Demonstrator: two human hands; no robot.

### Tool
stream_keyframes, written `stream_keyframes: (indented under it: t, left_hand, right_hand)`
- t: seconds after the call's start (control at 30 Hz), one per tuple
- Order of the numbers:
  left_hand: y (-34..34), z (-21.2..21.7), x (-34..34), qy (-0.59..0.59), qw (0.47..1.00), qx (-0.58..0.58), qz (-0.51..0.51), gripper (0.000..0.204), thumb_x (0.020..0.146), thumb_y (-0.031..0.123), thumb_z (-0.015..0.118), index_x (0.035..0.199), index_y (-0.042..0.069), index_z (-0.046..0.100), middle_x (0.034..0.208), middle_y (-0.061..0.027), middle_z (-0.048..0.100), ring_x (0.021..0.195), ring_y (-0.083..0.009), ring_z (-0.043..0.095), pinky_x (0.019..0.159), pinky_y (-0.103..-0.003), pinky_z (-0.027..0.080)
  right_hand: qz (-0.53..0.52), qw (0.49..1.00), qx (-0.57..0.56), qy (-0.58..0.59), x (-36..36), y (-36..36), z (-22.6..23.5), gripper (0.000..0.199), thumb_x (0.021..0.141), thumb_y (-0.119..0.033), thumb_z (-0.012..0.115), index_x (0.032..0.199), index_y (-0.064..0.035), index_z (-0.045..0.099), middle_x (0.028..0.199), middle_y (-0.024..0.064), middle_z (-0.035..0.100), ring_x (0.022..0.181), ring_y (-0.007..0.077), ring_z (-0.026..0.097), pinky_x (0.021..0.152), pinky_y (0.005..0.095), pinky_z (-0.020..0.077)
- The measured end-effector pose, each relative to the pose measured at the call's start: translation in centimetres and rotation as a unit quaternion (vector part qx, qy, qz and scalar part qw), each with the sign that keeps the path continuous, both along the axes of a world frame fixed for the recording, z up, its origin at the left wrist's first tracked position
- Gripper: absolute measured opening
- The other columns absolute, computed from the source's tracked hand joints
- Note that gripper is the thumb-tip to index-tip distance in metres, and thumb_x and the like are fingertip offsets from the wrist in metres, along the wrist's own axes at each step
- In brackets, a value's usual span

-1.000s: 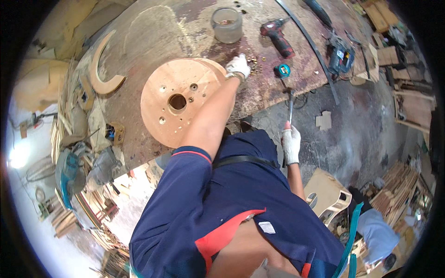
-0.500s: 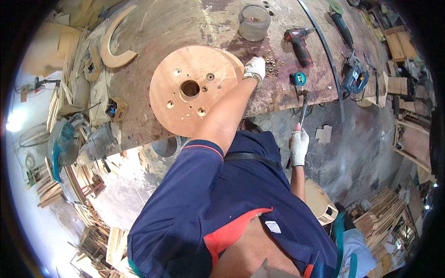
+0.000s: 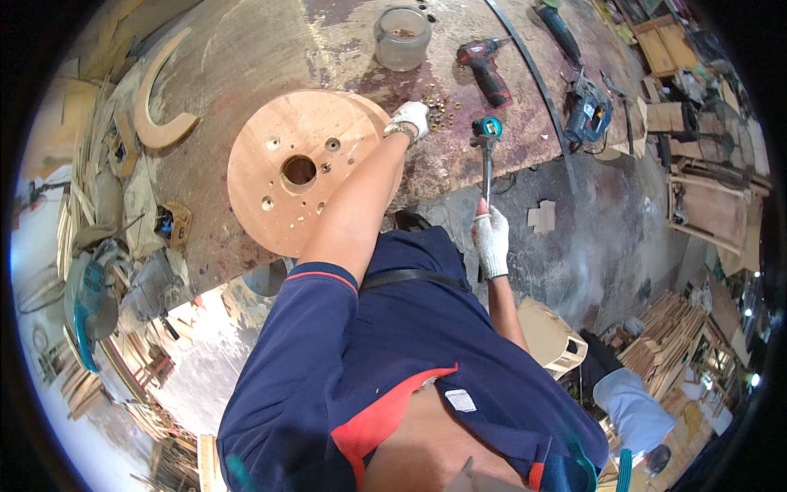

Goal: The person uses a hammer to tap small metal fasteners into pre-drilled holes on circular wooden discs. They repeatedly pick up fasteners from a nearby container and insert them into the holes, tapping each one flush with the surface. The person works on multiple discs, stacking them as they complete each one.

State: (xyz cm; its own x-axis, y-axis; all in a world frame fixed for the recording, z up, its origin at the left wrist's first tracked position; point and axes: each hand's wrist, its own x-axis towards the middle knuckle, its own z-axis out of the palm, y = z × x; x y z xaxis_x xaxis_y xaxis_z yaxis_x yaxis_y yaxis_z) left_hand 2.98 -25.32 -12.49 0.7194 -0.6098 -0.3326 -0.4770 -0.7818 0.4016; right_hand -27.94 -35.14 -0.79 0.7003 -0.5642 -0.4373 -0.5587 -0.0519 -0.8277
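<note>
Head camera: what does the left hand (image 3: 410,119) have?

I cannot tell. Its white glove is curled, just beside a loose scatter of small brass-coloured fasteners (image 3: 443,113), and the fingertips are hidden.

And the right hand (image 3: 492,239)?

Also gloved, and grasping a hammer (image 3: 488,172) by the handle, thumb along it. The metal shaft points up across the workbench (image 3: 262,49) edge, its head just below what looks like a teal tape measure (image 3: 490,128). I can't tell if the two touch.

Where is the big round piece?

That plywood disc (image 3: 262,184) lies flat on the bench, left of the fasteners, with a wide centre hole and smaller holes around it. A second round piece shows under its upper right edge. The left forearm crosses over its right side.

What else is on the bench?

Beyond the left hand, a clear glass jar (image 3: 402,51) with small bits inside. Right of that, a red-and-black cordless drill (image 3: 485,72), a long dark strip (image 3: 537,78), an angle grinder (image 3: 559,34) and a jigsaw (image 3: 588,112). Far left, a curved wooden piece (image 3: 147,107).

Anyone nearby?

A person in light blue (image 3: 630,406), bent over at lower right.
</note>
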Motion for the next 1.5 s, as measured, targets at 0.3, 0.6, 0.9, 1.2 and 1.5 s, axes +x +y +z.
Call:
stream_keyframes:
  t: [0.3, 0.6, 0.9, 1.2, 1.5]
  left_hand:
    - [-1.0, 0.1, -1.3, -0.022, 0.997, 0.001, 0.076, 0.028, 0.091, 0.010, 0.053, 0.102, 0.000, 0.077, 0.104, -0.0251, 0.073, 0.097, -0.0391, 0.074, 0.085, -0.047, 0.060]
    - [-1.1, 0.3, -1.5, -0.053, 0.996, 0.015, 0.070, 0.022, 0.085, 0.010, 0.061, 0.095, 0.000, 0.078, 0.094, -0.0251, 0.075, 0.090, -0.0370, 0.076, 0.076, -0.046, 0.061]
    - [4.4, 14.4, -4.4, -0.078, 0.959, -0.244, 0.122, 0.018, 0.082, 0.026, 0.073, 0.089, 0.010, 0.074, 0.096, -0.0135, 0.072, 0.095, -0.0333, 0.069, 0.084, -0.044, 0.053]
    - [25.9, 15.4, -7.3, -0.153, 0.891, -0.260, 0.340, 0.015, 0.085, 0.011, 0.075, 0.094, -0.001, 0.072, 0.089, -0.0121, 0.069, 0.079, -0.0234, 0.069, 0.073, -0.035, 0.054]
    - [27.1, 14.4, -8.4, -0.295, 0.901, -0.231, 0.219, 0.010, 0.082, 0.007, 0.073, 0.091, 0.002, 0.071, 0.092, -0.0126, 0.064, 0.094, -0.0309, 0.064, 0.080, -0.040, 0.053]
  right_hand:
    - [-0.086, 0.993, 0.078, 0.017, -1.9, 0.6, -0.7, 0.047, 0.104, -0.051, 0.057, 0.075, -0.0147, 0.052, 0.056, -0.0068, 0.045, 0.046, 0.0045, 0.040, 0.043, 0.0262, 0.0299]
    - [-0.069, 0.993, 0.099, -0.011, -1.1, 0.2, -0.3, 0.043, 0.103, -0.051, 0.058, 0.080, -0.0160, 0.048, 0.053, -0.0073, 0.041, 0.040, 0.0044, 0.038, 0.037, 0.0234, 0.0287]
    - [-0.022, 0.994, 0.104, 0.005, 1.0, 0.5, -0.4, 0.045, 0.104, -0.049, 0.059, 0.076, -0.0153, 0.049, 0.056, -0.0078, 0.042, 0.044, 0.0037, 0.037, 0.042, 0.0250, 0.0272]
    - [0.137, 0.989, 0.040, -0.037, 6.4, 3.6, 0.9, 0.043, 0.105, -0.043, 0.058, 0.082, -0.0072, 0.059, 0.063, -0.0075, 0.044, 0.057, 0.0035, 0.038, 0.049, 0.0262, 0.0304]
    - [0.229, 0.972, -0.022, -0.057, 9.4, 7.7, 3.2, 0.042, 0.106, -0.038, 0.057, 0.095, 0.0024, 0.064, 0.071, -0.0041, 0.051, 0.066, 0.0054, 0.042, 0.056, 0.0289, 0.0355]
